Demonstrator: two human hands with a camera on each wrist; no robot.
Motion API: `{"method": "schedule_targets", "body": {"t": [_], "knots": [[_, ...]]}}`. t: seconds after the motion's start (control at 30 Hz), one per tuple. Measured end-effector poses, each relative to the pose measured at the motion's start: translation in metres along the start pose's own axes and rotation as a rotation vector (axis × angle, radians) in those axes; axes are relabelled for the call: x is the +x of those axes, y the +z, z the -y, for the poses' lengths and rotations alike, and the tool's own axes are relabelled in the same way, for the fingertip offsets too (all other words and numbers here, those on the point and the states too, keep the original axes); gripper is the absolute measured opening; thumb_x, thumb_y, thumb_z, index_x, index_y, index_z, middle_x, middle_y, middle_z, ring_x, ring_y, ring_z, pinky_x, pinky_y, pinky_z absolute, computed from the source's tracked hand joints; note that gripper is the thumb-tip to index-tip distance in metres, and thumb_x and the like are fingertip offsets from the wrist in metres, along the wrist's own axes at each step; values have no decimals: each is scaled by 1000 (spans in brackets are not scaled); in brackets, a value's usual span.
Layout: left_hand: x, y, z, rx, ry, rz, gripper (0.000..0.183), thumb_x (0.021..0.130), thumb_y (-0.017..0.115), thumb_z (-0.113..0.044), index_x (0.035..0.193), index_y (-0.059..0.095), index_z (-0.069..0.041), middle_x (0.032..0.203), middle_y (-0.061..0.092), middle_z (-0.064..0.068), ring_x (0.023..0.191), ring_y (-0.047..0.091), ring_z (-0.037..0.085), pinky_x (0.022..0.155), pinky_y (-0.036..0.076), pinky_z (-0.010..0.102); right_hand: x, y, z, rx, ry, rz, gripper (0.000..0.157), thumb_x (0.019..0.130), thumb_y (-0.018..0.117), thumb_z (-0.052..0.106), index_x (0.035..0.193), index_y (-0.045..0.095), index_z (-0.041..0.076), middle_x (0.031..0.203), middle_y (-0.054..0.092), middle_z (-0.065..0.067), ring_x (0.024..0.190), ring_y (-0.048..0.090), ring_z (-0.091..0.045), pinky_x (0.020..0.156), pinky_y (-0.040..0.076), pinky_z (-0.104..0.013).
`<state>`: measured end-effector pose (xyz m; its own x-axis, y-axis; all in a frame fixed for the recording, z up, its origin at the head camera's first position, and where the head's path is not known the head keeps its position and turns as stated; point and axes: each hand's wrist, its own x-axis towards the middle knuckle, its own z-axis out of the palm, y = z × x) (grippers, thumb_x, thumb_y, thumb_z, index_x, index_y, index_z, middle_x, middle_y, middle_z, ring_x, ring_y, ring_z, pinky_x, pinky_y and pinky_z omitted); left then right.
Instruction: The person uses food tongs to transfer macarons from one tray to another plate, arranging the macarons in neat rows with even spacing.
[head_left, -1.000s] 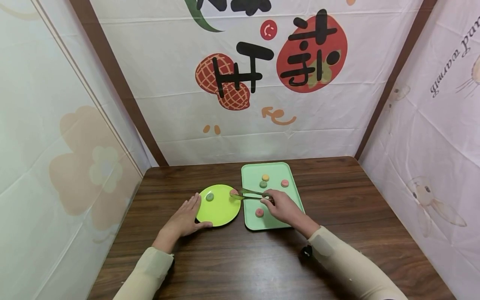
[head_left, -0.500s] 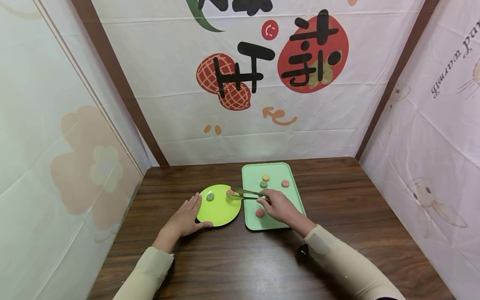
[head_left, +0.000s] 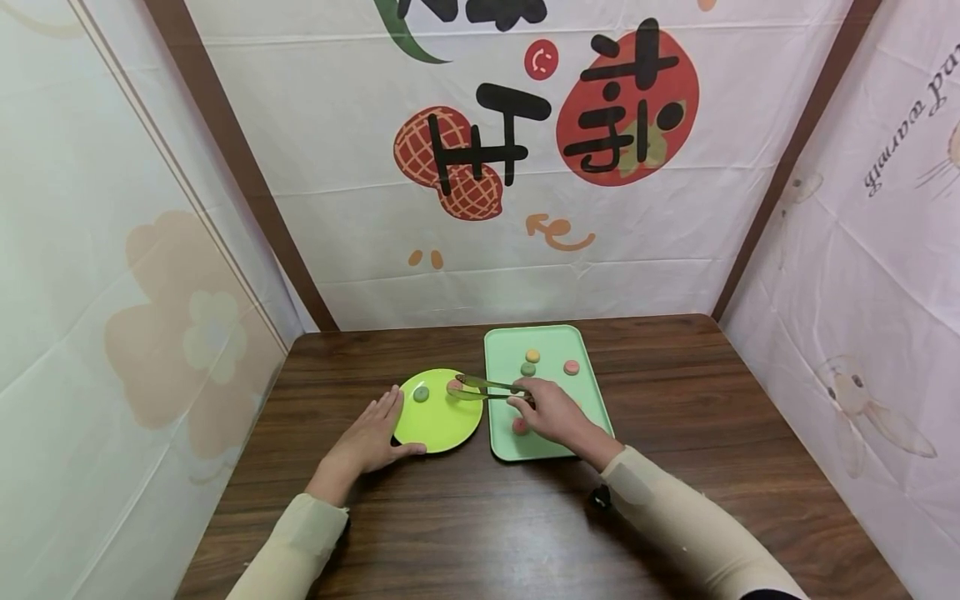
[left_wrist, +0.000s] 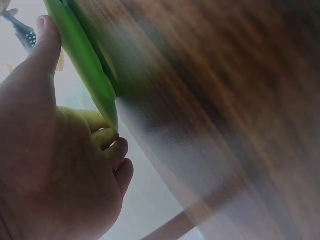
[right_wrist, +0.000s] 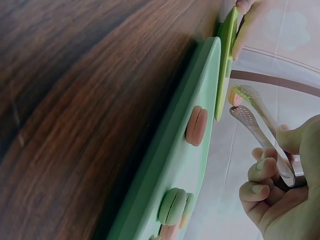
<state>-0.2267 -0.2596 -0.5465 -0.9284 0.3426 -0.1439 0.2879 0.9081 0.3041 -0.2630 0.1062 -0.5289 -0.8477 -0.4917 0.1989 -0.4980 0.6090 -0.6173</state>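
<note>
My right hand grips metal tongs with perforated heads, reaching left from above the mint-green tray. Between the tong heads sits a pink macaron, over the right part of the lime-green plate; in the right wrist view this macaron lies against the upper head. On the plate's left side rests a green macaron. My left hand rests along the plate's left rim, fingers extended, thumb at the near edge. The left wrist view shows that hand touching the plate rim.
The tray carries a yellow macaron, a green macaron, a pink macaron and another pink one by the near left corner. Printed cloth walls stand behind and beside the brown wooden table.
The tongs and the pink macaron between them have shifted slightly left, further over the plate, as my right hand moved left. My left hand has stayed on the plate's rim.
</note>
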Motion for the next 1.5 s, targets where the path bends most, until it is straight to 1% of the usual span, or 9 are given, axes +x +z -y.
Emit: {"method": "schedule_targets", "body": {"t": [0.17, 0.3, 0.5, 0.63, 0.73, 0.87, 1.07, 1.23, 1.5], "knots": [[0, -1, 0, -2, 4, -5, 118, 97, 68, -68, 167, 15, 11, 175, 14, 30, 163, 19, 44, 133, 18, 58, 4, 3, 1, 8, -7, 11, 23, 111, 64, 29, 119, 72, 9, 89, 72, -1, 64, 55, -7, 59, 49, -31], [0, -1, 0, 0, 1, -3, 119, 97, 68, -69, 167, 15, 10, 176, 14, 30, 163, 19, 44, 133, 18, 57, 6, 5, 3, -3, -7, 11, 27, 111, 65, 29, 123, 72, 6, 93, 72, 1, 71, 62, -7, 64, 54, -33], [1, 1, 2, 3, -1, 0, 119, 96, 67, -70, 168, 14, 10, 176, 14, 29, 163, 18, 43, 134, 17, 57, 8, 10, 4, -28, 6, -4, 31, 110, 65, 29, 126, 72, 3, 98, 77, -2, 83, 72, -14, 69, 60, -38], [1, 1, 2, 1, 0, -2, 119, 96, 67, -70, 168, 14, 10, 176, 13, 29, 163, 18, 43, 133, 17, 57, 9, 13, 4, -43, 6, -14, 30, 110, 66, 29, 125, 73, 3, 100, 78, -4, 89, 75, -18, 74, 62, -41], [0, 2, 1, 1, 2, -4, 120, 96, 67, -70, 168, 14, 10, 176, 13, 29, 163, 18, 43, 133, 17, 57, 11, 15, 4, -56, 4, -19, 27, 109, 67, 29, 122, 74, 6, 99, 78, -2, 86, 73, -16, 72, 61, -39], [0, 1, 1, 4, 5, -7, 119, 96, 67, -70, 167, 15, 11, 175, 14, 30, 163, 19, 44, 133, 18, 58, 13, 16, 4, -46, -9, -4, 20, 109, 67, 27, 118, 73, 10, 92, 75, 1, 72, 65, -8, 65, 56, -33], [0, 1, 0, 2, 1, -2, 120, 96, 67, -70, 167, 14, 10, 176, 14, 30, 163, 19, 43, 133, 18, 57, 15, 15, 5, -16, -5, 43, 17, 111, 64, 26, 113, 70, 10, 73, 64, 7, 54, 54, -7, 53, 49, -28], [0, 2, 1, 0, 3, 1, 120, 96, 67, -70, 168, 14, 10, 176, 13, 29, 163, 18, 43, 133, 17, 57, 17, 16, 7, -22, 0, 61, 16, 111, 63, 24, 112, 69, 9, 72, 60, 7, 54, 51, -9, 51, 46, -28], [1, 2, 3, 1, -1, 4, 121, 96, 66, -72, 168, 13, 9, 176, 12, 29, 163, 17, 43, 134, 17, 57, 21, 18, 8, -62, -5, 65, 19, 111, 63, 27, 110, 70, 9, 79, 62, 6, 60, 54, -8, 54, 49, -28]]}}
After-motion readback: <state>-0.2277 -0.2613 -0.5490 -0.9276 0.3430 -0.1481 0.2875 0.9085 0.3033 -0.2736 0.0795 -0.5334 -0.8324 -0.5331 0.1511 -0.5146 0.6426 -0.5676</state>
